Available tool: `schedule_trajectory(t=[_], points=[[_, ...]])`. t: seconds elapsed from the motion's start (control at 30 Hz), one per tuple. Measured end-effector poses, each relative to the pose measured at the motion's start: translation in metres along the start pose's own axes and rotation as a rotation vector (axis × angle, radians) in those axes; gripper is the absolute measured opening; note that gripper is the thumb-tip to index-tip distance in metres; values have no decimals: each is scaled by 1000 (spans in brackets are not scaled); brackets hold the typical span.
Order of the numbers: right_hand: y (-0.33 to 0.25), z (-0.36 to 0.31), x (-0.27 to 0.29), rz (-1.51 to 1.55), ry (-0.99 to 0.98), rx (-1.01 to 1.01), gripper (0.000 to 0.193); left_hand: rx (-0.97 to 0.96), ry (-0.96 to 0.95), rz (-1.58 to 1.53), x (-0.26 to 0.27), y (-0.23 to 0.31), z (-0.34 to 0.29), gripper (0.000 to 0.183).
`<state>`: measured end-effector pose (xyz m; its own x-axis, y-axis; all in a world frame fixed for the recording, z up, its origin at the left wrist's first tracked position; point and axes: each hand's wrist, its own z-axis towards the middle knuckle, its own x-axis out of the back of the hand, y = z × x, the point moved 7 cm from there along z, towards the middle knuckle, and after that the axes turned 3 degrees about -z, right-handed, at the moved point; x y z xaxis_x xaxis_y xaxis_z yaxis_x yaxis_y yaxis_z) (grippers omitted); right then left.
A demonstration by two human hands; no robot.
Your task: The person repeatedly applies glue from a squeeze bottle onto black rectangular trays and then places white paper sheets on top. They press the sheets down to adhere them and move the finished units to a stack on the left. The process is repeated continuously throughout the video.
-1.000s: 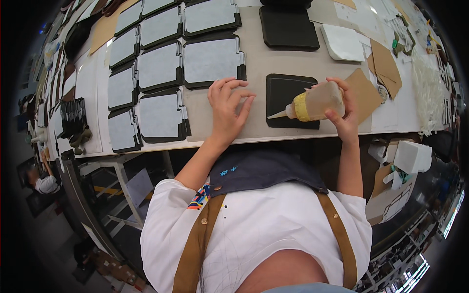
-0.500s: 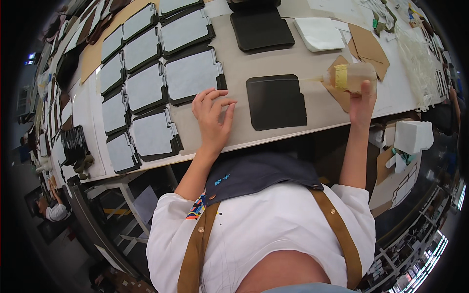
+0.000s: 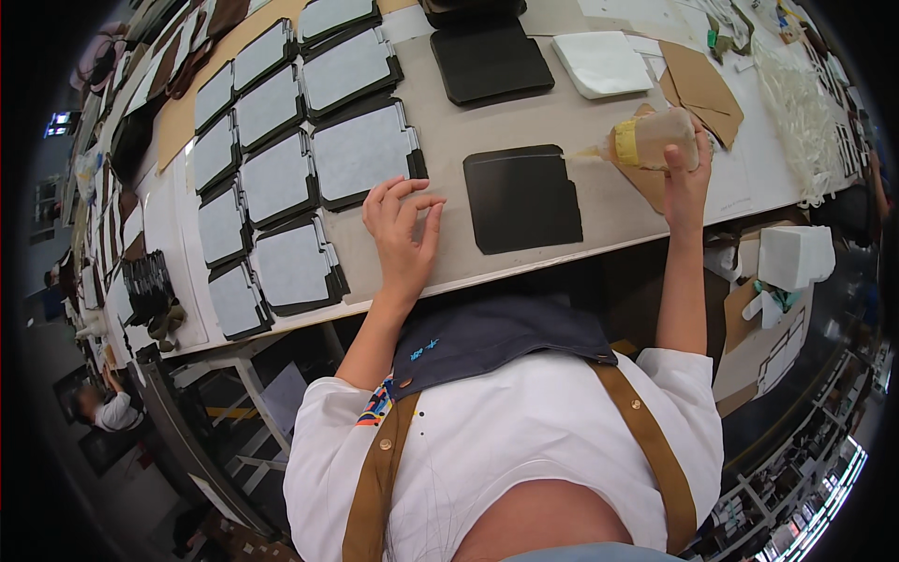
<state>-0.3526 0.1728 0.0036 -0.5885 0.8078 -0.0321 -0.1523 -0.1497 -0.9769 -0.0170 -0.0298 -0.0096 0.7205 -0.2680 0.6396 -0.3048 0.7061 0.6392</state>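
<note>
A black panel (image 3: 523,201) with a notched right side lies flat before me on the table. My right hand (image 3: 688,169) grips a translucent squeeze bottle (image 3: 667,140) with yellow tape at its neck. The bottle is tipped on its side, and its thin nozzle points left, close to the panel's upper right corner. A pale line runs along the panel's top edge. Over the table left of the panel, my left hand (image 3: 405,225) holds nothing, its fingers curved and apart.
Rows of black panels topped with pale grey sheets (image 3: 361,150) cover the left side. Beyond my panel is a black stack (image 3: 492,61), beside folded white material (image 3: 601,64) and brown card pieces (image 3: 700,92). Off the right edge stands a carton (image 3: 773,328) with a white block (image 3: 796,256).
The bottle in my right hand has shifted slightly left and tilted differently. My left hand stays open beside the panel; the whole view has shifted a little.
</note>
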Motion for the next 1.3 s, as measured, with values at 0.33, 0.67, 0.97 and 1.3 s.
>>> schedule_trajectory(t=[0.33, 0.67, 0.97, 1.3], points=[[1, -11, 14, -130, -63, -2, 74, -3, 0, -1, -2, -1, 0, 6], [-17, -20, 8, -80, -98, 49, 75, -2, -9, 6, -2, -1, -1, 6], [-18, -24, 14, -96, -111, 55, 74, 4, -17, 3, -2, -1, -1, 6], [-20, -40, 17, -37, -121, 20, 75, -4, -21, 34, -2, 1, -1, 6]])
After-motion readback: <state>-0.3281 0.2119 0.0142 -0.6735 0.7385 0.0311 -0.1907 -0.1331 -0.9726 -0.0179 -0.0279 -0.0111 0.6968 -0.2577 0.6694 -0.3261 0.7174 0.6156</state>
